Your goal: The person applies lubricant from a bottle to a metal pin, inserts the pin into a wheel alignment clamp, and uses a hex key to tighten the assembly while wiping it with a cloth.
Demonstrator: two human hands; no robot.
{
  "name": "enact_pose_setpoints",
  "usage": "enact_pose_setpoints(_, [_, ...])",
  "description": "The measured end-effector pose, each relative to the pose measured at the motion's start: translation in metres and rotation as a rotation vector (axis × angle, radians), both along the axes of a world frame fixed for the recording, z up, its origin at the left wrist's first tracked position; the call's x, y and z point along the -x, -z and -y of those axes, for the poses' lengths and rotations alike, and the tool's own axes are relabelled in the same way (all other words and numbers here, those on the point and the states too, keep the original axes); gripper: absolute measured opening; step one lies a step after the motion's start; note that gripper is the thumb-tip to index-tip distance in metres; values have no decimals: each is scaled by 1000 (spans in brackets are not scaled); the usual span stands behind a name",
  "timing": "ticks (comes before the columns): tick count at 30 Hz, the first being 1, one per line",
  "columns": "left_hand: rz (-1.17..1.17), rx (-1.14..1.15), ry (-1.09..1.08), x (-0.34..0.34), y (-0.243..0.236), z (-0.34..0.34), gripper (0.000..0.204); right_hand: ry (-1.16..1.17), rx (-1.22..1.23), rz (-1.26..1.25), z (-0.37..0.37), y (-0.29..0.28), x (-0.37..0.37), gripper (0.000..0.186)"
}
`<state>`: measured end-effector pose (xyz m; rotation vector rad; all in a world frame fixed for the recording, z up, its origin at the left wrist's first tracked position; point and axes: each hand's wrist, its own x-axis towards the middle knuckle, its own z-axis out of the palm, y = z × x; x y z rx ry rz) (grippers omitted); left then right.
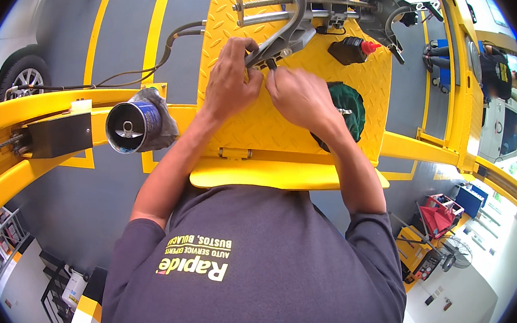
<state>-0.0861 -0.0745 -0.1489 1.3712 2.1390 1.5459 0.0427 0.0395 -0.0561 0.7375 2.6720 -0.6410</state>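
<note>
My left hand [228, 82] has its fingers curled at the lower end of a curved grey metal arm [269, 42] of a steel assembly with threaded rods [266, 5]. My right hand [301, 97], slightly blurred, is closed on a short dark piece [272, 64], perhaps a handle, against that arm; its far end is hidden. The assembly rests on a yellow checker-plate platform [217, 139]. Right of my hands lie a dark bottle with a red cap [348, 51] and a dark green cloth [351, 120] with a small metal item on it.
An open blue can [148, 121] with a grey rag [165, 135] sits on the yellow frame [61, 95] at left. Hoses [131, 73] run leftward. A car wheel [23, 76] is at far left. Another person [496, 75] is at upper right; carts and a fan [454, 252] stand lower right.
</note>
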Motion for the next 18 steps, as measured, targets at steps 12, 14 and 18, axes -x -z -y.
enact_pose_setpoints(12, [-22, -16, -7, 2, 1, 1, 39, 24, 97, -9, -8, -1, 10, 44])
enact_pose_setpoints(14, [-26, -6, -4, 4, 2, 1, 40, 50, 192, -34, -13, 6, 3, 45])
enact_pose_setpoints(18, [7, 4, 7, 1, 0, 2, 40, 114, 255, -119, -11, 21, -10, 48])
